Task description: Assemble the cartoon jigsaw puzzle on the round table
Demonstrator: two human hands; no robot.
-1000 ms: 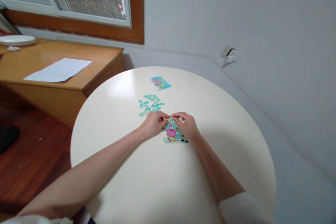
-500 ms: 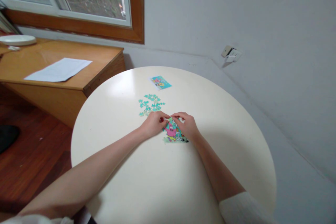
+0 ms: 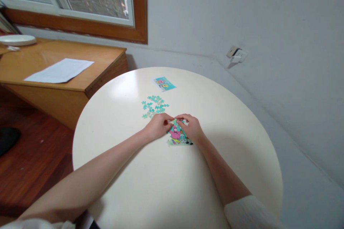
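One puzzle [image 3: 175,135]: part built and flat on the tabletop [image 3: 158,175], just below the centre of the frame; I can make out a pink figure, a straight lower edge and a knobbly left side, while fingers cover much of the top.
Left hand [image 3: 158,127]: at the puzzle's upper left corner, palm down, thumb and forefinger drawn in to a narrow grip; from here I can't tell whether a piece is pinched there.
Right hand [image 3: 191,127]: over the upper right of the puzzle, its grip narrow too, the fingertips almost meeting those of the left hand; what lies under them is hidden, so I can't say if it holds or only presses.
Loose pieces [image 3: 157,107]: a scatter of mostly teal bits, above and left of the puzzle, near the left hand.
Card [image 3: 165,84]: towards the top of the tabletop, a small picture with pink and yellow figures on blue, well apart from both hands.
Desk [image 3: 104,57]: left of the frame, with a white paper [image 3: 60,71] and a round white dish [image 3: 18,40] on it.
Step in hand: by my reading, working a piece into the puzzle's upper edge.
Next move: I'd say it calls for lining up knob and notch, then light downward pressure, one hand steadying the joined part so it doesn't buckle.
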